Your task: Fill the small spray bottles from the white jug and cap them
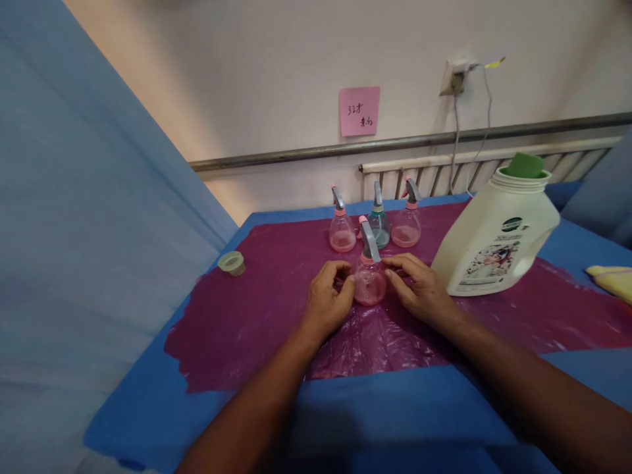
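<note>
A pink spray bottle (pixel 370 286) with a grey trigger head stands upright on a purple plastic sheet (pixel 257 316). My left hand (pixel 330 296) holds it from the left, fingers curled and thumb against its side. From the right, my right hand (pixel 415 287) holds the same bottle with bent fingers and thumb at its side. Just behind stand a pink-tinted bottle (pixel 342 235), a teal spray bottle (pixel 380 230) and another pink-tinted bottle (pixel 406 228), each with some liquid in it.
A large cream jug (pixel 494 237) with a green piece in its mouth stands to the right. A small translucent cup (pixel 232 263) sits at the left. A yellow item (pixel 612 282) lies at the right edge. Blue cloth (pixel 395 408) covers the table, and a blue curtain (pixel 89 197) hangs on the left.
</note>
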`<action>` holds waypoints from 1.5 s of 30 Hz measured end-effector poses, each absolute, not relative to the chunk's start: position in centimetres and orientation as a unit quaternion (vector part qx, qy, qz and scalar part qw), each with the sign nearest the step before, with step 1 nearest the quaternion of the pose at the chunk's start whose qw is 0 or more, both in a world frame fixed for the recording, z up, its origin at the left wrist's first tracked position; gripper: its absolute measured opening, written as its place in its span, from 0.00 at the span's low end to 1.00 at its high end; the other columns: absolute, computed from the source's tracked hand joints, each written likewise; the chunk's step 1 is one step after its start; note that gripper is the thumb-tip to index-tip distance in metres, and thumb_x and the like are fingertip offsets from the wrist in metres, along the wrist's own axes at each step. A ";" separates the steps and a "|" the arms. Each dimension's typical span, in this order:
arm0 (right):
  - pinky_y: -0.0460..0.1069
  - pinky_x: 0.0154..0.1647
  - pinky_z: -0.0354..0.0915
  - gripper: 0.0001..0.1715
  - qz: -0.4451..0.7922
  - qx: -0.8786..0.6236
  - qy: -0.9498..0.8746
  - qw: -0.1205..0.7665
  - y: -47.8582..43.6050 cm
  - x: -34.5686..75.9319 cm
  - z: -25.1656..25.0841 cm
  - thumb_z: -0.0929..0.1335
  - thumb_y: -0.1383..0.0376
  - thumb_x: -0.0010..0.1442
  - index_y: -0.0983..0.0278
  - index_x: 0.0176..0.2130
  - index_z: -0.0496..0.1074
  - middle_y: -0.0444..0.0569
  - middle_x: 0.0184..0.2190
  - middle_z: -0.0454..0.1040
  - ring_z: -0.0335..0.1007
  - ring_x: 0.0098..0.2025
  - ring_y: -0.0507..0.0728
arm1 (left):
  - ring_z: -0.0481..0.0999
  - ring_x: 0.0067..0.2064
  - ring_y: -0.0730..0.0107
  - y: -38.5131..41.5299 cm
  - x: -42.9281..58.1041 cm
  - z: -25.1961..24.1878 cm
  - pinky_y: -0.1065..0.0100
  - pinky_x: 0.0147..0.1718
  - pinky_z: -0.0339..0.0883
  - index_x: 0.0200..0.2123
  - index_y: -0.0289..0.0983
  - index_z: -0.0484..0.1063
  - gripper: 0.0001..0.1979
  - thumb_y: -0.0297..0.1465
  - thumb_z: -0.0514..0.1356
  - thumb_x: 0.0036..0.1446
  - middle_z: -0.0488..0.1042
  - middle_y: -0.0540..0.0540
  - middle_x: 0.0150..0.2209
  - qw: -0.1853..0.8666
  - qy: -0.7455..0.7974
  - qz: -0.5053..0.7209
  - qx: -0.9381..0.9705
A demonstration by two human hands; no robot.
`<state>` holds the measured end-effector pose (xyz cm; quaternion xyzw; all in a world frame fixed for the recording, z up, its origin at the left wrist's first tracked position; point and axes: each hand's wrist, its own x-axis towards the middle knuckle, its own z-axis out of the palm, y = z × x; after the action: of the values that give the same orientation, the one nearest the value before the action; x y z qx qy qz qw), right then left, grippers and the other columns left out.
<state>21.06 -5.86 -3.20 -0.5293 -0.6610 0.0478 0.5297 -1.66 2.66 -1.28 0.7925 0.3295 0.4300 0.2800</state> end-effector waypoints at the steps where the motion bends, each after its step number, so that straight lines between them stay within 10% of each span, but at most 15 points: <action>1: 0.58 0.51 0.81 0.14 0.045 -0.531 -0.660 0.529 -5.8 21.1 -3.2 0.68 0.59 0.79 0.57 0.59 0.79 0.54 0.51 0.83 0.83 0.48 0.60 | 0.82 0.42 0.65 2.6 -1.7 -1.2 0.63 0.44 0.75 0.49 0.41 0.78 0.08 0.30 0.64 0.69 0.84 0.46 0.44 0.280 0.333 0.430 0.791; 14: 0.63 0.64 0.79 0.23 0.075 -0.542 -0.655 0.521 -6.1 21.0 -3.3 0.67 0.58 0.78 0.57 0.68 0.75 0.56 0.61 0.84 0.84 0.59 0.64 | 0.80 0.34 0.69 1.9 -1.7 -0.6 0.68 0.34 0.69 0.53 0.41 0.78 0.11 0.36 0.63 0.72 0.82 0.50 0.36 0.314 0.348 0.405 0.785; 33: 0.67 0.76 0.71 0.33 0.086 -0.536 -0.679 0.493 -6.0 21.1 -3.8 0.65 0.65 0.76 0.58 0.76 0.69 0.57 0.71 0.77 0.77 0.71 0.65 | 0.80 0.50 0.61 2.0 -1.7 0.0 0.60 0.50 0.75 0.46 0.41 0.77 0.03 0.32 0.64 0.71 0.79 0.43 0.48 0.242 0.275 0.462 0.808; 39: 0.68 0.76 0.71 0.33 0.074 -0.535 -0.662 0.520 -5.9 21.5 -3.8 0.63 0.68 0.74 0.56 0.74 0.70 0.55 0.69 0.79 0.77 0.70 0.64 | 0.70 0.75 0.44 2.2 -1.5 -0.7 0.41 0.72 0.67 0.73 0.42 0.64 0.36 0.40 0.71 0.67 0.69 0.34 0.75 0.300 0.298 0.409 0.809; 45: 0.68 0.70 0.75 0.24 0.111 -0.546 -0.573 0.601 -6.4 21.5 -2.1 0.64 0.56 0.81 0.55 0.69 0.74 0.56 0.65 0.81 0.79 0.66 0.65 | 0.68 0.77 0.32 2.0 -0.6 -1.3 0.31 0.75 0.61 0.77 0.41 0.62 0.47 0.43 0.76 0.61 0.67 0.31 0.77 0.338 0.354 0.311 0.815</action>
<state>21.53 -6.37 -2.11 -0.5463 -0.5727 0.1109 0.6010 -0.57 1.96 -1.27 0.8148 0.3540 0.3105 0.3381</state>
